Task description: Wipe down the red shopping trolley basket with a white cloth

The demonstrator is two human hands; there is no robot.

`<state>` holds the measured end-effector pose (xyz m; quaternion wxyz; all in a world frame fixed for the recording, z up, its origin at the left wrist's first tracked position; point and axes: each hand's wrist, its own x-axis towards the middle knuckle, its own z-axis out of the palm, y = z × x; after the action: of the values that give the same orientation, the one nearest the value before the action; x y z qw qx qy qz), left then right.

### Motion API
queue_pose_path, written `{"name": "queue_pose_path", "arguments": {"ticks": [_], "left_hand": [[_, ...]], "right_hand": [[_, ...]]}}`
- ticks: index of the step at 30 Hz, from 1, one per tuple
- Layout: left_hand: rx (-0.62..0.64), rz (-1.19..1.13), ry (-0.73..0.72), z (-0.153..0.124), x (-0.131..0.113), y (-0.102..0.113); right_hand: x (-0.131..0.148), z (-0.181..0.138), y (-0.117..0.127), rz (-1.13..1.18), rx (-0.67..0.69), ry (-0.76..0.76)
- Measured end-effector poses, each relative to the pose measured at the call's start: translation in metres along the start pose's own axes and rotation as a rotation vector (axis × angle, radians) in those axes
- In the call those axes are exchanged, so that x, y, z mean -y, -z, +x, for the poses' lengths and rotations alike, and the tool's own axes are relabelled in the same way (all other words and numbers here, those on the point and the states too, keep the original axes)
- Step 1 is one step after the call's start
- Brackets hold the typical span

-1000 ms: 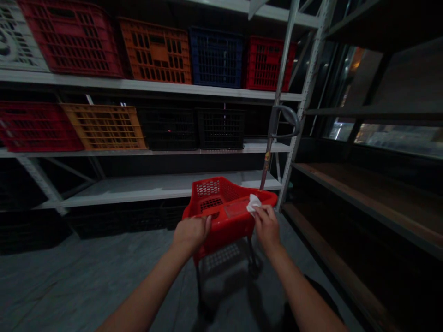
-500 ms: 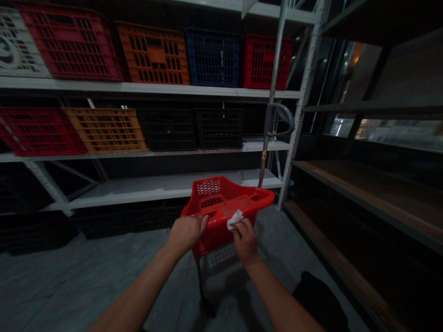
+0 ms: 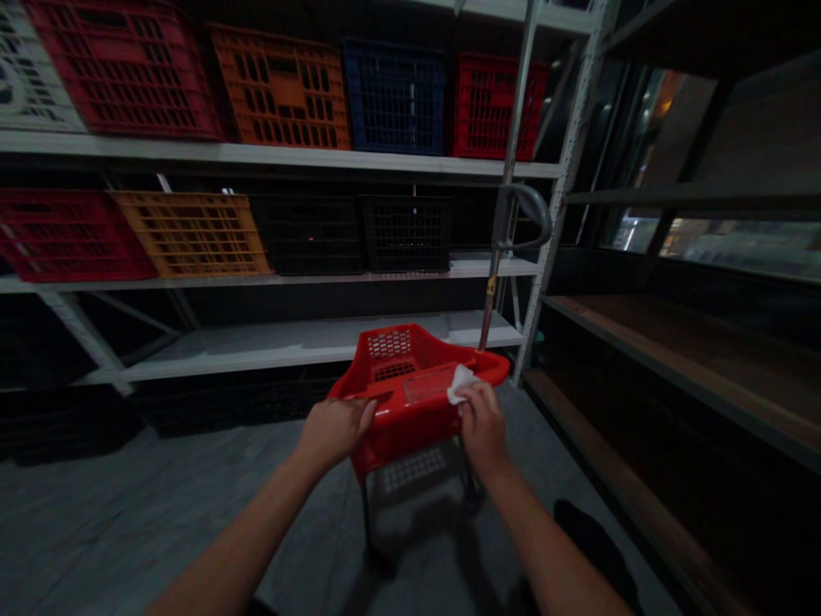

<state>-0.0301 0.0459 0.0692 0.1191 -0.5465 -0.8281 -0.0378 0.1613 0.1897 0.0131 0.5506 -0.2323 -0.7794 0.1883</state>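
The crumpled white wipe (cloth or paper, I cannot tell which) [image 3: 459, 382] is pinched between the thumb and fingers of the right hand [image 3: 482, 423]. It lies against the near rim of the red plastic shopping cart [image 3: 410, 432], at the right end of a flat, clear rectangular panel [image 3: 427, 387]. The left hand [image 3: 333, 428] is clamped around that same rim at its left end, thumb on top, with the panel between the 2 hands.

The cart's basket has perforated walls. On white metal shelving [image 3: 288, 156] behind it, the upper row shows 5 slatted plastic crates: white [image 3: 44, 85], red [image 3: 125, 77], orange [image 3: 288, 90], blue [image 3: 394, 98] and red [image 3: 497, 111]. The row below shows 4: red [image 3: 70, 239], yellow-orange [image 3: 196, 235] and 2 black [image 3: 308, 235]. Their contents are too dark to make out.

A shiny metal pole [image 3: 513, 128] with a grey loop handle [image 3: 501, 218] rises by the cart's right far side. Grey flooring [image 3: 192, 513] stretches to the left; brown shelves [image 3: 641, 334] edge the right side, apart from the right hand.
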Motion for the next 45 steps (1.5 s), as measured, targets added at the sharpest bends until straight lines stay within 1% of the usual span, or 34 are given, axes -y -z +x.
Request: {"name": "queue_pose_path", "arguments": {"ticks": [1,3,5,6,9,13,15,16,18,21,24,26,27,31,33,35,37,38,40,42,45], "left_hand": [[0.002,0.001,0.003,0.0,0.003,0.0],[-0.001,0.005,0.001,0.0,0.007,-0.001],[-0.007,0.005,-0.006,0.001,0.01,-0.002],[-0.009,0.001,-0.015,0.001,0.012,-0.003],[-0.007,-0.022,-0.06,0.003,0.017,-0.004],[-0.014,-0.036,-0.108,0.006,0.027,-0.003],[-0.034,-0.025,-0.106,0.006,0.027,0.0],[-0.056,-0.014,-0.098,0.006,0.024,0.002],[-0.128,0.014,-0.065,0.005,0.013,0.005],[-0.23,0.039,0.02,0.008,-0.013,0.006],[-0.233,0.056,0.163,0.015,-0.03,0.001],[-0.213,0.073,0.232,0.02,-0.031,-0.002],[-0.207,0.079,0.243,0.022,-0.029,-0.003],[-0.21,0.078,0.22,0.024,-0.015,-0.006],[-0.21,0.074,0.204,0.025,-0.011,-0.007],[-0.218,0.072,0.188,0.026,-0.009,-0.008],[-0.23,0.073,0.181,0.028,-0.008,-0.01],[-0.236,0.073,0.181,0.029,-0.007,-0.01],[-0.244,0.07,0.186,0.03,-0.007,-0.011],[-0.252,0.065,0.187,0.03,-0.006,-0.012],[-0.266,0.058,0.178,0.028,-0.005,-0.011]], "right_hand": [[-0.01,0.007,0.012,-0.047,-0.018,-0.022],[-0.027,0.021,0.033,-0.14,0.025,-0.04],[-0.034,0.036,0.044,-0.239,0.142,-0.048],[-0.034,0.044,0.045,-0.286,0.216,-0.051],[-0.023,0.071,0.036,-0.384,0.468,-0.059],[-0.014,0.106,0.009,-0.356,0.805,-0.149],[-0.016,0.118,-0.005,-0.331,0.904,-0.2],[-0.017,0.121,-0.012,-0.327,0.93,-0.216],[-0.019,0.124,-0.026,-0.319,0.943,-0.238],[-0.016,0.121,-0.045,-0.288,0.902,-0.258],[-0.009,0.118,-0.053,-0.23,0.886,-0.249],[-0.007,0.119,-0.049,-0.184,0.934,-0.237],[-0.007,0.12,-0.043,-0.165,0.972,-0.233],[-0.011,0.124,-0.016,-0.127,1.113,-0.226],[-0.01,0.123,-0.011,-0.136,1.131,-0.228],[-0.004,0.12,-0.014,-0.169,1.089,-0.231],[0.006,0.116,-0.021,-0.211,1.013,-0.231],[0.011,0.114,-0.022,-0.231,0.971,-0.218],[0.02,0.11,-0.02,-0.267,0.897,-0.141],[0.027,0.105,-0.007,-0.284,0.863,-0.021],[0.031,0.094,0.023,-0.246,0.877,0.127]]}}
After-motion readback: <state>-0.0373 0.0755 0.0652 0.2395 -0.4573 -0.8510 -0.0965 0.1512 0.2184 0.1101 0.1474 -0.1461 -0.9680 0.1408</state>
